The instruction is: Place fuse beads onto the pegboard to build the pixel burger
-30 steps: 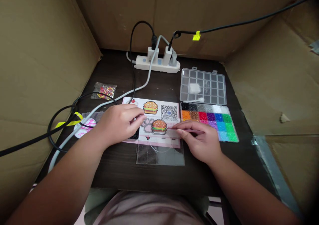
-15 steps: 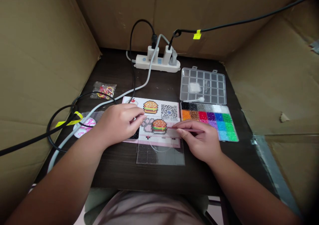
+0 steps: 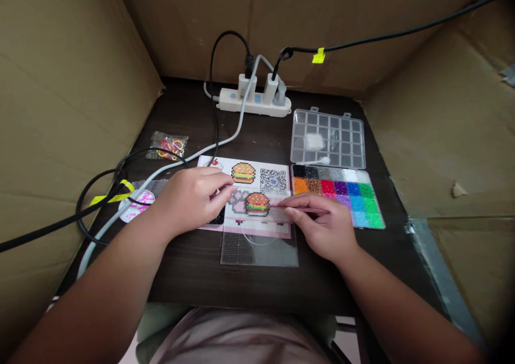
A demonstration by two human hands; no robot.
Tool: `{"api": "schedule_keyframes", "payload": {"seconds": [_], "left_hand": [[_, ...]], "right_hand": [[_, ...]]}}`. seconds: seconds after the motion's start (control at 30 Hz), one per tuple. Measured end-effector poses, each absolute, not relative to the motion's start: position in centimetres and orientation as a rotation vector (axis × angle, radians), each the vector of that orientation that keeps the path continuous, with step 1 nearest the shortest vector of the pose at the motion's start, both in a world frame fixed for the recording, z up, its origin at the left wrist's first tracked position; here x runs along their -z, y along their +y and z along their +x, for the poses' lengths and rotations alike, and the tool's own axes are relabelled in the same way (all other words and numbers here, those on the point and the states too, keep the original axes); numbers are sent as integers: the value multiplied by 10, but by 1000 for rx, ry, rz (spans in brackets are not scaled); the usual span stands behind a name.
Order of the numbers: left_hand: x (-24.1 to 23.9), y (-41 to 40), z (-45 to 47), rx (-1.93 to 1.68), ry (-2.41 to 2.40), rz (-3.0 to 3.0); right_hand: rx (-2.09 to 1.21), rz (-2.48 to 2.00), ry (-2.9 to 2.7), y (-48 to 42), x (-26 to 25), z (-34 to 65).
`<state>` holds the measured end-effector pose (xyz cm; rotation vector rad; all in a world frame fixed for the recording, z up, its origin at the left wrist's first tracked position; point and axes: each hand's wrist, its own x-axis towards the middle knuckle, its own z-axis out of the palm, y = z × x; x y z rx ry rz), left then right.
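In the head view, a clear pegboard [image 3: 259, 251] lies over a printed pattern sheet [image 3: 250, 162]. A small burger made of fuse beads [image 3: 257, 204] sits on the board, with a grey-and-pink bead paw shape [image 3: 238, 202] to its left. Thumb and forefinger of my left hand [image 3: 203, 197] are pinched at the board's upper left corner. My right hand [image 3: 324, 221] grips pink tweezers [image 3: 309, 210], whose tips reach the burger's right edge. Whether a bead is between the tips is too small to tell.
Right of the board stands an open bead box [image 3: 338, 192] with its compartmented lid [image 3: 328, 138] folded back. A power strip [image 3: 253, 103] with cables sits behind. At left are a bag of coloured rings [image 3: 169, 146], looped cables and a pink-and-white disc [image 3: 139, 205]. Cardboard walls surround the table.
The tweezers have tilted very slightly at the burger's right edge. Both hands otherwise stay in place.
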<state>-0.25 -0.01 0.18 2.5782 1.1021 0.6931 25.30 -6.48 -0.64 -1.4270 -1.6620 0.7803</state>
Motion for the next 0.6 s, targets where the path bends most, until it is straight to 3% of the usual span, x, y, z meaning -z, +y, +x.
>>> {"api": "schedule_keyframes", "payload": {"seconds": [0.6], "left_hand": [[-2, 0, -3, -686, 1109, 2568]], "right_hand": [[-786, -1467, -1638, -65, 4, 252]]}}
